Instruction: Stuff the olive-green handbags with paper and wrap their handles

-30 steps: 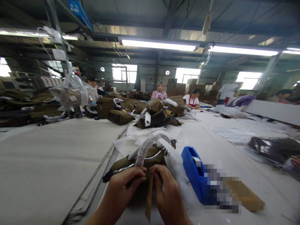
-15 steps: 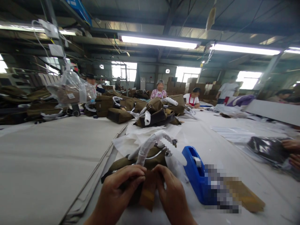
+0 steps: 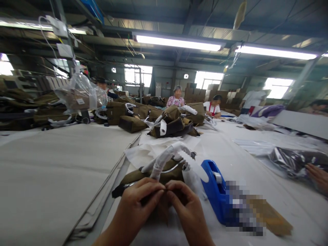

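An olive-brown bag (image 3: pixel 153 176) lies on the white table in front of me, its handle (image 3: pixel 166 157) wrapped in white paper. My left hand (image 3: pixel 139 201) and my right hand (image 3: pixel 186 205) are both pinched on a brown strap (image 3: pixel 162 208) at the near end of the bag, fingertips touching. A blue tape dispenser (image 3: pixel 214 191) stands just right of my right hand.
A pile of similar olive bags (image 3: pixel 174 124) lies farther along the table. Several people work at the far end. A stack of grey sheets (image 3: pixel 56 171) covers the left. Another person's hand (image 3: pixel 317 176) rests by a plastic-wrapped dark bag (image 3: pixel 292 160) at right.
My hands have drawn closer together, bunching the brown strap that hung between them. The view has tilted slightly. The other person's hand at right has shifted.
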`<state>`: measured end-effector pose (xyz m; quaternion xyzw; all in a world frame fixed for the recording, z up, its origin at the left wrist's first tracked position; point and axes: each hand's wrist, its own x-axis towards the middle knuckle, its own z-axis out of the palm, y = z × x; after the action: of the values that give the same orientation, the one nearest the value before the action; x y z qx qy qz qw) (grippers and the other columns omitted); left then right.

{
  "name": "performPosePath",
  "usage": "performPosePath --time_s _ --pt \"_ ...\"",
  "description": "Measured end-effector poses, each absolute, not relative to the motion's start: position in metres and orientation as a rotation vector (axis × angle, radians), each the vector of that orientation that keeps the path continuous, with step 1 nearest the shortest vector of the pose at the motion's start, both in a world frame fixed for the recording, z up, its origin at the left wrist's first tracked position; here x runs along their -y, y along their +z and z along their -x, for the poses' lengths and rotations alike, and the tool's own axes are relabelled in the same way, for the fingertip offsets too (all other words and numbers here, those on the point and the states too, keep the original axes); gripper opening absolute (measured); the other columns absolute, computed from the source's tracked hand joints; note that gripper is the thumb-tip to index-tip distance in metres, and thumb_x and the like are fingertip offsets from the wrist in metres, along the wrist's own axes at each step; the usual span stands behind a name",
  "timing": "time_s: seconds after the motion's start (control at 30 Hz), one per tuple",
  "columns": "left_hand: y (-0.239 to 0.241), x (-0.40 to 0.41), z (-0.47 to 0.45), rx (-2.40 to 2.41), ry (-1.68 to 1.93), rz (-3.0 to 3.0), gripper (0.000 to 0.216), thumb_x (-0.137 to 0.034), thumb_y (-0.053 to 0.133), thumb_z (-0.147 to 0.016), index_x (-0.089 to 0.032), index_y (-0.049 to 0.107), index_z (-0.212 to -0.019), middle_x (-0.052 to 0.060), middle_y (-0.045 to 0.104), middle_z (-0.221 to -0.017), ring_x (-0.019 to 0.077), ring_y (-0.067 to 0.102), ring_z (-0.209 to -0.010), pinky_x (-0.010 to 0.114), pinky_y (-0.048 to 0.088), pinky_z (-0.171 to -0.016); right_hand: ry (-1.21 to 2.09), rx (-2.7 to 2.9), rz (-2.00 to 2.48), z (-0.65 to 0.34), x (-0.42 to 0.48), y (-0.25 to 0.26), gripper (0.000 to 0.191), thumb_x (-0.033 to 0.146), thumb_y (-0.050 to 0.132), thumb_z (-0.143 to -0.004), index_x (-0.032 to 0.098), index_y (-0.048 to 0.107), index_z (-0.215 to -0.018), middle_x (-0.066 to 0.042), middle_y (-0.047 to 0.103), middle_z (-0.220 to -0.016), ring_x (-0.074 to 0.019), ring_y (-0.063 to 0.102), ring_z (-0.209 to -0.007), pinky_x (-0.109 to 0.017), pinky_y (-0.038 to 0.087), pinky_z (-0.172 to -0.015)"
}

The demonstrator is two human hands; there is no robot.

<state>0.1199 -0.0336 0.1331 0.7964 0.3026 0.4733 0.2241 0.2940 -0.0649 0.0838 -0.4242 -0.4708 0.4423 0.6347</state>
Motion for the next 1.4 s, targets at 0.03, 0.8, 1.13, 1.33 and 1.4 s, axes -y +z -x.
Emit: performPosePath --time_s 0.03,0.8,1.13,1.33,1.4 --pt "0.133 0.034 -0.120 -0.836 1.308 -2.198 0.018 -0.012 0.069 -0.089 -0.027 0.077 -0.096 -0.002 0.076 -0.091 0.0100 0.073 -0.084 0.011 0.055 -0.079 1.030 1.045 0.941 -0.293 0.064 0.084 0.021 0.037 0.079 -0.082 0.020 0.071 -0.090 -0.005 0.074 -0.101 -0.0205 0.071 -0.095 -0.026 0.057 -0.084" --pt "0.129 0.043 -0.123 -1.006 1.418 -2.140 0.031 -0.014 0.073 -0.082 -0.034 0.076 -0.106 -0.009 0.080 -0.100 0.0085 0.076 -0.085 0.009 0.057 -0.080 0.199 1.326 1.058 -0.289 0.069 0.087 0.030 0.008 0.072 -0.081 0.028 0.074 -0.103 0.006 0.077 -0.086 -0.0089 0.072 -0.070 -0.011 0.058 -0.071" --pt "0.125 0.038 -0.119 -0.987 1.378 -2.361 0.036 -0.012 0.069 -0.086 -0.035 0.070 -0.114 -0.010 0.079 -0.105 0.0074 0.075 -0.092 0.009 0.054 -0.085 -0.101 1.562 1.002 -0.295 0.066 0.089 0.024 0.008 0.064 -0.092 0.023 0.069 -0.109 0.001 0.076 -0.093 -0.0119 0.073 -0.081 -0.018 0.060 -0.077" --pt "0.127 0.037 -0.117 -0.969 1.349 -2.502 0.032 -0.013 0.068 -0.088 -0.032 0.068 -0.114 -0.008 0.079 -0.103 0.0095 0.076 -0.088 0.012 0.055 -0.082 -0.401 1.763 0.887 -0.300 0.066 0.096 0.021 0.006 0.058 -0.096 0.015 0.066 -0.112 -0.004 0.078 -0.089 -0.0179 0.073 -0.079 -0.028 0.061 -0.073" --pt "0.125 0.037 -0.117 -0.958 1.347 -2.479 0.030 -0.013 0.067 -0.090 -0.031 0.069 -0.114 -0.007 0.079 -0.102 0.0100 0.076 -0.087 0.012 0.055 -0.081 -0.416 1.777 0.871 -0.300 0.067 0.099 0.019 0.007 0.056 -0.097 0.014 0.065 -0.111 -0.005 0.077 -0.088 -0.0180 0.073 -0.078 -0.029 0.062 -0.073"
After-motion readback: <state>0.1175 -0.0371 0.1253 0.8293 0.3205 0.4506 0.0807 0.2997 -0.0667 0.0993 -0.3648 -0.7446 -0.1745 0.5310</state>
